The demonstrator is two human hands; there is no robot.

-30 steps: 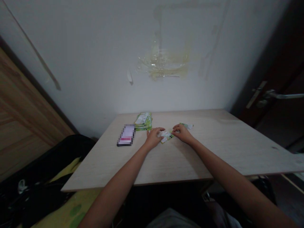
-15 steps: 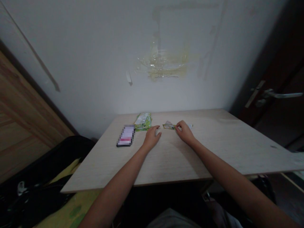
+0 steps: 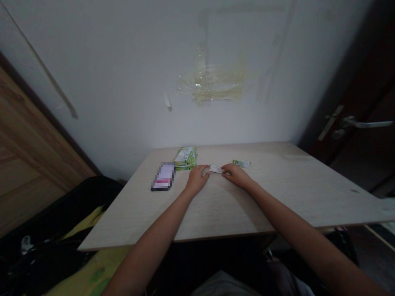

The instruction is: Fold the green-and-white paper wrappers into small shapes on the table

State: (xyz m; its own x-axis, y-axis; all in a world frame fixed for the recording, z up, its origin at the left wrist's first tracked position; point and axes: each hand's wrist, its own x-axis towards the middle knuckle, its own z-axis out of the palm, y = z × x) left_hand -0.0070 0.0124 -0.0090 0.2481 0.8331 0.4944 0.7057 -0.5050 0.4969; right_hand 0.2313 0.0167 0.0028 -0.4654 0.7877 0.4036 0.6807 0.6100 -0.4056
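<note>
Between my two hands is a small, flat, whitish folded wrapper (image 3: 216, 168), a little above or on the table. My left hand (image 3: 197, 177) has its thumb and fingers closed at the wrapper's left end. The right end is pinched by my right hand (image 3: 237, 176). Just beyond the right hand lies a small green and white wrapper (image 3: 241, 163), partly hidden by the fingers. A stack of green and white packets (image 3: 186, 156) sits behind my left hand.
A phone (image 3: 164, 176) with a blurred-out screen lies left of my left hand. The pale wooden table (image 3: 222, 209) meets a wall (image 3: 123, 82) at its back edge. A dark door with a metal handle (image 3: 370, 123) stands at the right.
My right hand has brought the wrapper nearer and turned it, its whitish side now showing. My left hand has closed on its other end. The wrapper behind the right hand is more exposed.
</note>
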